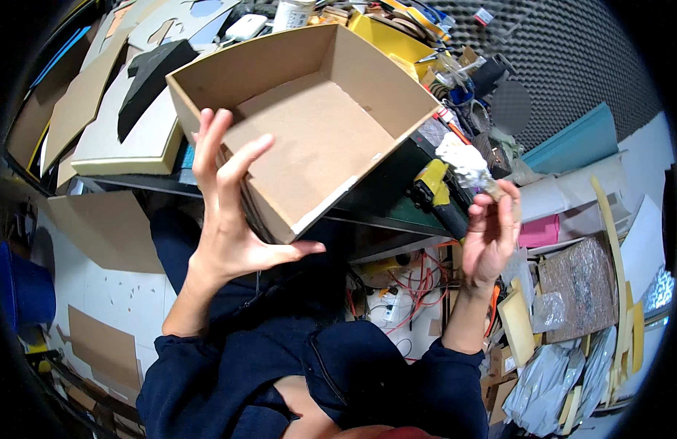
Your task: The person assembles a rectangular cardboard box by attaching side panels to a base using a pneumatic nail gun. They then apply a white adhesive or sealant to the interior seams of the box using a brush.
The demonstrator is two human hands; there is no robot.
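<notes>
An open, shallow cardboard box (309, 132) is tilted toward me above the desk edge. My left hand (225, 212) grips its near left corner, with the fingers along the left wall and the thumb under the corner. A pale strip (325, 205) runs along the near rim. To the right, my right hand (493, 234) is closed around the short brownish end of something topped by a white, lumpy mass (463, 159). I cannot tell exactly what this piece is. It is held apart from the box.
A yellow-and-black power tool (435, 192) lies on the dark desk right of the box. Board sheets and a black angular piece (152, 84) are on the left. Red cables (426, 282) hang below the desk. A bubble-wrapped parcel (578, 289) stands at right.
</notes>
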